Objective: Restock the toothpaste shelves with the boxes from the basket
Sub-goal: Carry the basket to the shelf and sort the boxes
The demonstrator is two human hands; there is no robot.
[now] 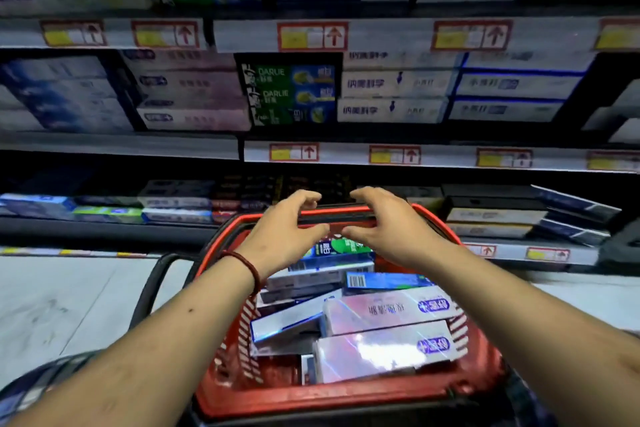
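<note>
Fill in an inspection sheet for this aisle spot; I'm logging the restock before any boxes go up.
Surface: pale floor tiles beside the basket.
Job's things: red basket full of toothpaste boxes; shelves partly stocked.
Clutter: askew boxes on the lowest shelf, right.
Grippers: left hand and right hand curved around the basket's black handle, not closed.
Cables: nothing seen.
Surroundings: price tags along shelf edges.

A pale, scuffed tile floor [69,305] runs beneath dim store shelving [121,146] edged with yellow price tags [293,152].
</note>
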